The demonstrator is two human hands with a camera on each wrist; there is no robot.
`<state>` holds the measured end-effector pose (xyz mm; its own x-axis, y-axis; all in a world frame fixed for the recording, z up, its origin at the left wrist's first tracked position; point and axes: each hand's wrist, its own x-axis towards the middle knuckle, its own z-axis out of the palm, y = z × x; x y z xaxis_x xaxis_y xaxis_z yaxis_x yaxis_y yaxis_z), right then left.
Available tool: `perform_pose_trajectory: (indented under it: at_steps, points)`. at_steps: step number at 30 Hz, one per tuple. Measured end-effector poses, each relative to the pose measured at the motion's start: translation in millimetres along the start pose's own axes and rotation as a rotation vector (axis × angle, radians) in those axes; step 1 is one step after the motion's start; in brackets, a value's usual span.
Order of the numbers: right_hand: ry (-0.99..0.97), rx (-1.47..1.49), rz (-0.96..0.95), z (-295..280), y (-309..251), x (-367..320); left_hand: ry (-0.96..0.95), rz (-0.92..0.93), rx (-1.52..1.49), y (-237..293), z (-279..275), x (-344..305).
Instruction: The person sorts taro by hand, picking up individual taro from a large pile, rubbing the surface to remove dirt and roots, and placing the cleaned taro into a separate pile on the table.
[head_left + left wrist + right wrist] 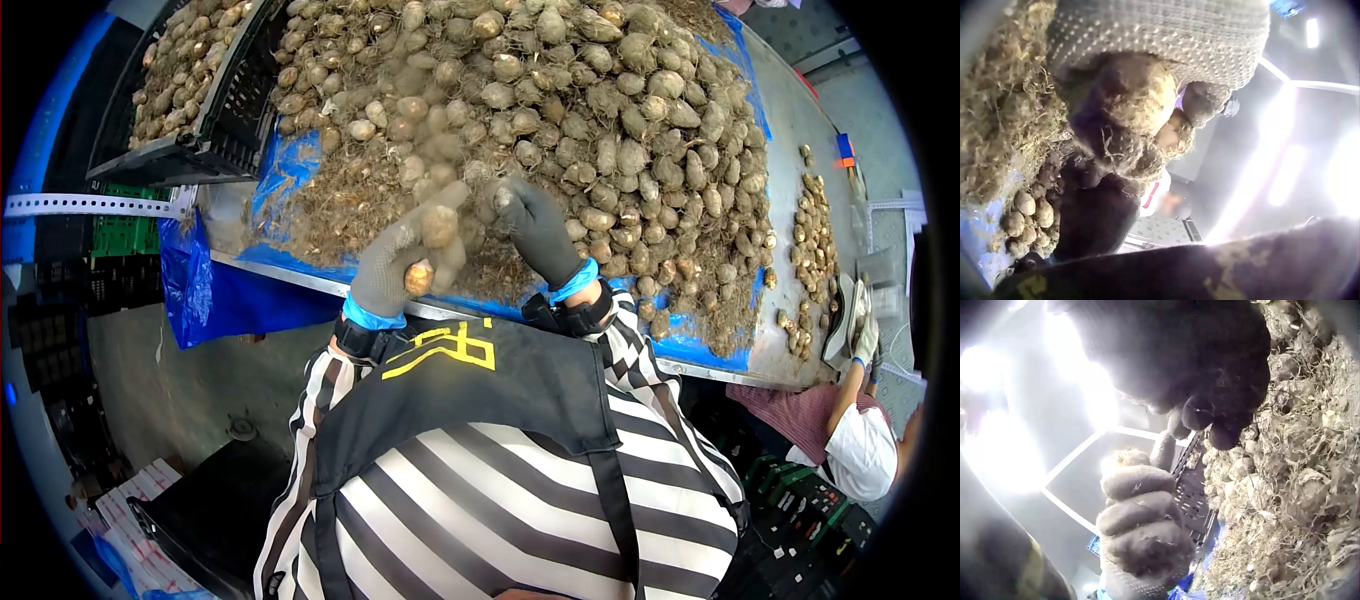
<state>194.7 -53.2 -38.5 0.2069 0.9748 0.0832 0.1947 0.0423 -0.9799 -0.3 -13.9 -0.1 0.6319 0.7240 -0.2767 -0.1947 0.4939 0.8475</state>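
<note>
My gloved left hand point(400, 255) curls round brown, round tubers: one tuber point(439, 227) shows at the fingers and another point(418, 277) lower, by the palm. In the left wrist view a tuber point(1138, 94) sits under the knitted glove point(1166, 31). Close on its right, my gloved right hand point(540, 230) has its fingers curled; whether something small is between them cannot be told. The right wrist view shows that dark glove point(1179, 356) above the left hand's curled fingers point(1144, 519). Behind both hands lies a big heap of hairy tubers point(600, 150).
A black crate point(215, 125) of tubers stands at the back left. Blue sheeting point(290, 262) lies under the heap, with loose root fibres on it. Small tubers point(815, 240) lie along the metal table's right side, where another person's gloved hand point(866, 340) reaches in.
</note>
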Motion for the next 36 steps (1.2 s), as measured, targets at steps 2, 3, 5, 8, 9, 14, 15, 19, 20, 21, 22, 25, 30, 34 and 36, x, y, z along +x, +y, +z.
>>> perform_pose_trajectory:
  at_steps: [2, 3, 5, 8, 9, 14, 15, 19, 20, 21, 22, 25, 30, 34, 36]
  points:
    - [-0.072, -0.056, -0.098, -0.1, -4.5, -0.3, -0.067, -0.005, -0.017, -4.1, -3.4, 6.0]
    - [-0.104, -0.082, -0.147, 0.5, -7.8, -0.7, -0.121, -0.004, -0.015, -5.4, -5.7, 8.9]
    - [-0.142, -0.283, -0.112, 4.3, -22.5, -2.8, -0.301, 0.011, 0.032, -5.9, -17.4, 11.8]
    - [-0.157, -0.341, -0.056, 11.8, -24.1, -3.1, -0.221, 0.013, 0.124, -7.9, -17.2, 16.0]
    - [-0.156, -0.318, -0.037, 14.5, -23.3, -3.4, -0.153, 0.038, 0.231, -5.9, -14.0, 14.9]
    - [-0.225, 0.237, 0.058, 9.2, -40.6, -7.6, -0.013, 0.037, 0.245, -4.0, -12.0, 16.7]
    - [-0.253, 0.364, 0.091, 0.7, -42.5, -8.5, -0.016, -0.014, 0.176, -2.0, -12.2, 17.7]
    - [0.088, -0.326, -0.131, -4.6, -11.3, 1.7, -0.041, -0.112, -0.144, -10.8, -15.3, 8.5]
    - [0.106, -0.509, -0.227, -6.4, 4.1, 3.6, -0.035, -0.121, -0.153, -7.9, -9.6, 7.4]
    - [0.046, -0.353, -0.154, -5.7, -5.3, 3.0, -0.029, -0.131, -0.164, -6.5, -6.6, 7.1]
    - [-0.013, -0.195, -0.079, -3.5, -22.9, 1.4, -0.082, -0.095, -0.098, -7.9, -9.4, 7.7]
    - [-0.123, -0.022, 0.004, 6.3, -32.2, -0.2, -0.197, -0.039, 0.098, -8.6, -14.8, 11.2]
    - [-0.022, 0.120, 0.117, 22.6, -19.2, 0.3, -0.070, -0.061, 0.099, -17.8, -16.7, 9.0]
    - [0.158, 0.266, 0.207, 10.0, -19.9, 13.3, -0.082, -0.073, -0.271, -10.8, -16.6, 8.2]
    - [0.122, 0.376, 0.167, -5.2, -1.0, 16.8, 0.118, -0.058, -0.288, -13.8, -11.1, 9.5]
